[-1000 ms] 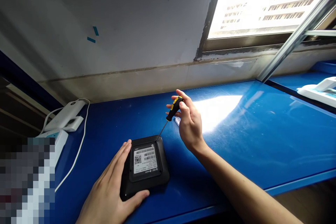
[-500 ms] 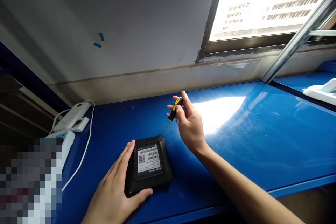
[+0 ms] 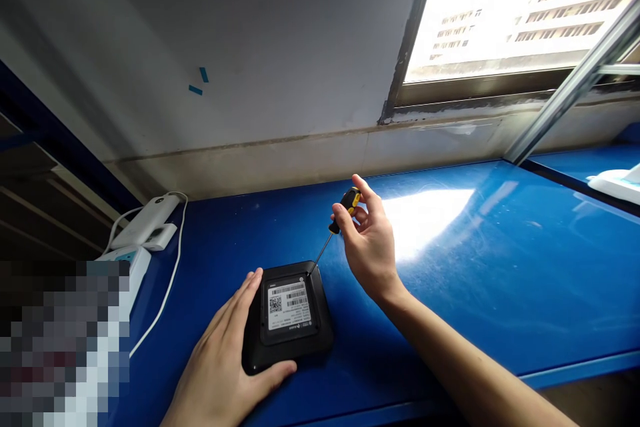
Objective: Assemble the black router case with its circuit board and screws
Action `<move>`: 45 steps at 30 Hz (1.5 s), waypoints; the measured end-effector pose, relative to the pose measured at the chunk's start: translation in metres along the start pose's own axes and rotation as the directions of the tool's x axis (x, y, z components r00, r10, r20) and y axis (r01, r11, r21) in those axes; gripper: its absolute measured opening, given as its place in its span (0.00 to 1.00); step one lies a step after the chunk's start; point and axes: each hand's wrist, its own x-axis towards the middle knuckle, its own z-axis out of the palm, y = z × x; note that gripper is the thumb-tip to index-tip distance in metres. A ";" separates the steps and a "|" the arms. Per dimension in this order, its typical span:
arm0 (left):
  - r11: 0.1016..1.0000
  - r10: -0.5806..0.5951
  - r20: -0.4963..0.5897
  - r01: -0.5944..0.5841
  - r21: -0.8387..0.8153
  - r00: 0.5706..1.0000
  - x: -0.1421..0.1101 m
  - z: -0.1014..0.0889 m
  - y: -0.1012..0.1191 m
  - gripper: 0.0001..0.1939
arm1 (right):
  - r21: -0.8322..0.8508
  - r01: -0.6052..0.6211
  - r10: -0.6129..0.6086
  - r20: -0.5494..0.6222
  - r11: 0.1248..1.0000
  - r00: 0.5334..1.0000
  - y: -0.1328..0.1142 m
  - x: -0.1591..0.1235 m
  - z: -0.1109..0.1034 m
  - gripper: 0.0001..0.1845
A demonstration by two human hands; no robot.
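Observation:
A square black electronic device (image 3: 323, 330) lies on the blue tabletop, its face with a white printed label (image 3: 289, 305) upward. My left hand (image 3: 227, 340) holds it from the left, fingers stretched along the left side and thumb across the near edge. In my right hand (image 3: 371, 240) is a screwdriver (image 3: 349, 205) with a black and yellow handle, pinched between thumb and fingers, the index finger reaching up past the handle's end. Its thin shaft slants down to the far right corner of the device's raised panel. The tip's exact seating is too small to make out.
White power strips and adapters (image 3: 145, 221) with a white cable (image 3: 175, 267) sit at the left edge of the blue table (image 3: 465, 293). A wall and window (image 3: 493, 20) stand behind. A metal post (image 3: 555, 110) rises at the right, near another white item (image 3: 617, 183).
The screwdriver handle has turned, showing its yellow parts differently. My right fingers have curled in from a spread position. The whole view has shifted slightly; my left hand keeps its hold.

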 end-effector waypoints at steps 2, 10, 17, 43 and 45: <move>1.000 0.000 -0.014 0.000 -0.001 1.000 0.001 0.000 0.001 0.51 | -0.004 -0.006 0.006 -0.006 1.000 1.000 -0.001 0.000 0.000 0.31; 0.999 0.034 -0.052 -0.033 0.016 0.998 0.000 0.000 0.001 0.50 | 0.049 0.002 -0.002 -0.005 0.999 1.000 -0.005 0.000 0.000 0.28; 0.998 0.056 -0.063 -0.055 0.020 0.996 0.001 0.001 0.001 0.51 | 0.058 -0.009 0.009 -0.003 0.998 1.000 -0.007 0.000 0.001 0.28; 0.999 0.020 -0.078 -0.017 0.050 0.997 0.000 0.002 0.001 0.51 | 0.090 -0.121 0.100 0.208 0.989 0.973 -0.013 0.001 -0.002 0.31; 0.999 0.000 -0.097 0.005 0.051 0.995 0.000 0.002 0.001 0.49 | 0.098 -0.200 0.159 0.320 0.975 0.934 -0.015 0.001 -0.001 0.31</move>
